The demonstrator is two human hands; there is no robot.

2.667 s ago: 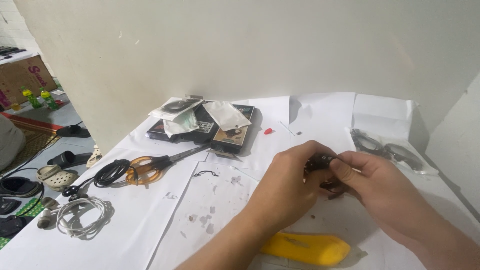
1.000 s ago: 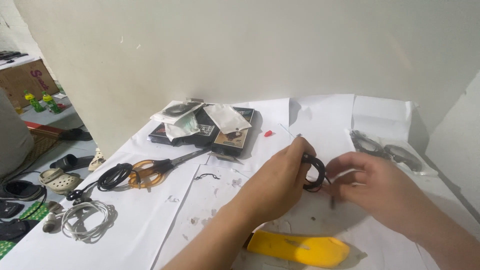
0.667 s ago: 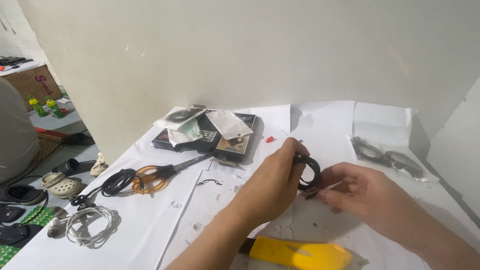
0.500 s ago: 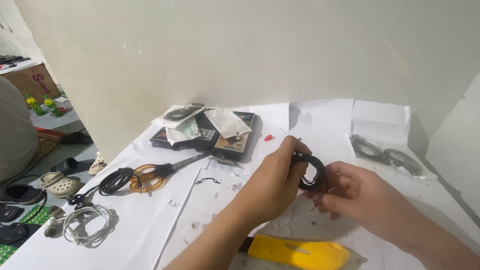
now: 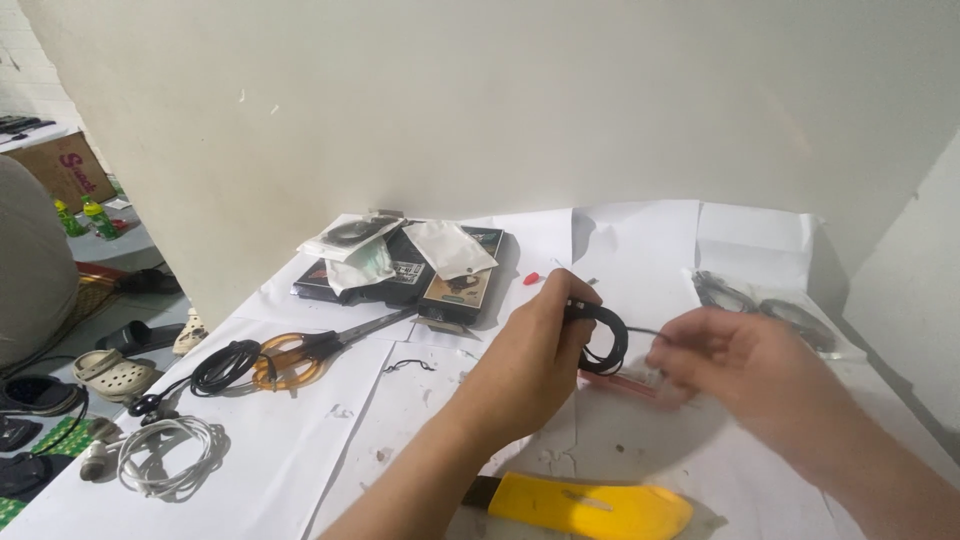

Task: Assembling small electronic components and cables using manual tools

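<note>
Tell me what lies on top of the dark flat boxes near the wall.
On the dark flat boxes lie small clear plastic pouches, one showing a coiled black cable. The pouches cover part of the box tops, so more beneath cannot be seen.

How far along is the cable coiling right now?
Done: most of the thin black cable sits in a small coil pinched by the left hand. In hand: the right hand, blurred, holds the loose tail out to the side. Left: that tail is not yet on the coil, and nothing binds it.
</note>
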